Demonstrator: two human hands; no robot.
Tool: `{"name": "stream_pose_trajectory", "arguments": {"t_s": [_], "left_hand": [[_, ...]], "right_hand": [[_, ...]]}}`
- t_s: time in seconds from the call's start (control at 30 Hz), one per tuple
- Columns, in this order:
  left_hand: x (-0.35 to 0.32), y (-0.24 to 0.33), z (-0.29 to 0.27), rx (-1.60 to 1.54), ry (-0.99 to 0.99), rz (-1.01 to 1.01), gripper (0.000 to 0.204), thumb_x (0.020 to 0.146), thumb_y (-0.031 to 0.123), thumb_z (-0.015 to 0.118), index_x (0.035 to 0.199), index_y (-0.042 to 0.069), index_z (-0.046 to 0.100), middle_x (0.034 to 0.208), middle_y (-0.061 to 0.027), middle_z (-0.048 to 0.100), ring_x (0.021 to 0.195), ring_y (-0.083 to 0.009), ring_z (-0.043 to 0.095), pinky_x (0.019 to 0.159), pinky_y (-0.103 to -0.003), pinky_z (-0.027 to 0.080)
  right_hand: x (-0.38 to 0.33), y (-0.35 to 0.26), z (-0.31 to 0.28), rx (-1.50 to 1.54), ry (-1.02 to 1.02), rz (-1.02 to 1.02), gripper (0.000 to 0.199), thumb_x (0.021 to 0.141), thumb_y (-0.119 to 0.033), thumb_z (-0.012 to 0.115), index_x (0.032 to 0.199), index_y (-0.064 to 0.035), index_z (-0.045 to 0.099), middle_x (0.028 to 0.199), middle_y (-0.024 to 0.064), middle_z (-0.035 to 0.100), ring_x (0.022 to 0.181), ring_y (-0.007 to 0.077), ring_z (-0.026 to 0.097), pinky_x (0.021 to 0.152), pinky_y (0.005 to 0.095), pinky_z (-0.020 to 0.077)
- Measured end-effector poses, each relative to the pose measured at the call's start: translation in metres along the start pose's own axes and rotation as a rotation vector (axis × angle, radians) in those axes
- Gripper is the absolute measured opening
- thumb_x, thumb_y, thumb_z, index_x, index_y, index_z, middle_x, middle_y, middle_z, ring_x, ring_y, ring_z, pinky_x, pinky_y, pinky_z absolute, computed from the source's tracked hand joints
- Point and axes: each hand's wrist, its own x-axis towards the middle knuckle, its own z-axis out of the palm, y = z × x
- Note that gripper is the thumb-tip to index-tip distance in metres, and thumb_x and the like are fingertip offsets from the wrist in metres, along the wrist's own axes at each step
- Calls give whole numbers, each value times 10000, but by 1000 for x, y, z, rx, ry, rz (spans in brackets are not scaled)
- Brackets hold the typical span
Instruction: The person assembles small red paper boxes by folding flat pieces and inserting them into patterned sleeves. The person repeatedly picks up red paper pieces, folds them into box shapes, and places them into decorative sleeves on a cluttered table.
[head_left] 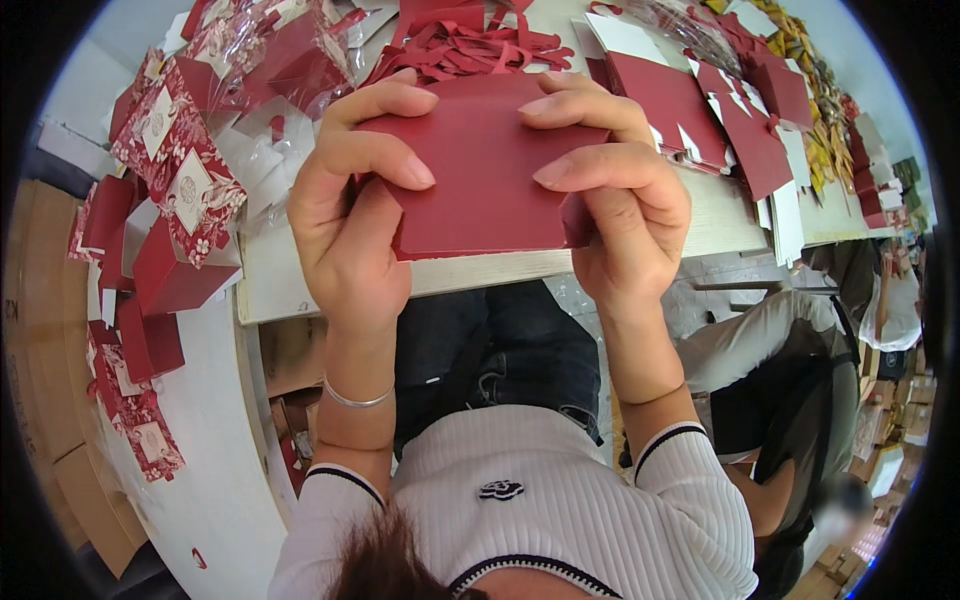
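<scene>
The fingers point(395, 165) of the left hand point(350, 215) curl over the top and left edge of a dark red card piece point(480, 175), with the thumb tucked behind it; the hand is clamped on the card. The right hand point(625, 205) grips the card's right edge the same way, its fingers point(580, 165) bent over the front. The card piece sits between both hands, raised above the near edge of the pale wooden bench point(720, 225), its flat face toward the camera. Just behind it on the bench lies a heap of red paper strips point(455, 45). To the right, flat red card blanks point(700, 105) are spread out along the bench. To the left, folded red boxes with patterned sides point(180, 170) stand on a white surface. At the lower right another person point(780, 400) bends over.
</scene>
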Motion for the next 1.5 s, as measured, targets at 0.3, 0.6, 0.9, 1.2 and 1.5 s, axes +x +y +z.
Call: {"name": "stream_pose_trajectory", "arguments": {"t_s": [0.3, 0.6, 0.9, 1.2, 1.5], "left_hand": [[0, 13, 8, -104, -37, -107, 287, 720, 10, 536, 996, 17, 458, 1176, -163, 442, 1063, -203, 437, 944, -329, 322], [1, 9, 4, 149, -28, -99, 288, 753, -35, 565, 1034, 5, 517, 1045, -84, 551, 965, -150, 513, 865, -260, 385], [8, 2, 5, 370, -77, 101, 274, 708, -88, 534, 962, 15, 532, 1008, -87, 557, 956, -166, 510, 870, -283, 375], [-7, 11, 12, 14, 395, -211, 354, 883, 167, 383, 1192, -6, 382, 1213, -100, 434, 1107, -169, 425, 964, -282, 286], [-75, 48, -41, -483, 435, -1016, 631, 812, 221, 482, 1344, 11, 216, 1272, -122, 400, 1169, -229, 417, 982, -346, 332]], "right_hand": [[4, -8, 5, 61, 57, 181, 299, 689, -17, 617, 980, 18, 556, 1106, 154, 489, 995, 223, 477, 881, 308, 354], [11, -10, 3, -341, -81, 130, 282, 726, 43, 578, 1005, 34, 542, 1036, 125, 549, 1012, 209, 503, 899, 287, 355], [21, 5, -6, -438, -190, -75, 340, 661, 130, 558, 975, 8, 517, 1027, 137, 531, 1038, 258, 494, 923, 346, 359], [5, 0, 1, -271, -178, -125, 232, 660, -36, 540, 886, 13, 567, 946, 164, 523, 980, 330, 504, 966, 472, 301], [-71, -13, 61, -191, -227, -548, 171, 758, -139, 561, 708, 24, 539, 838, 171, 552, 870, 329, 571, 841, 461, 476]]}}
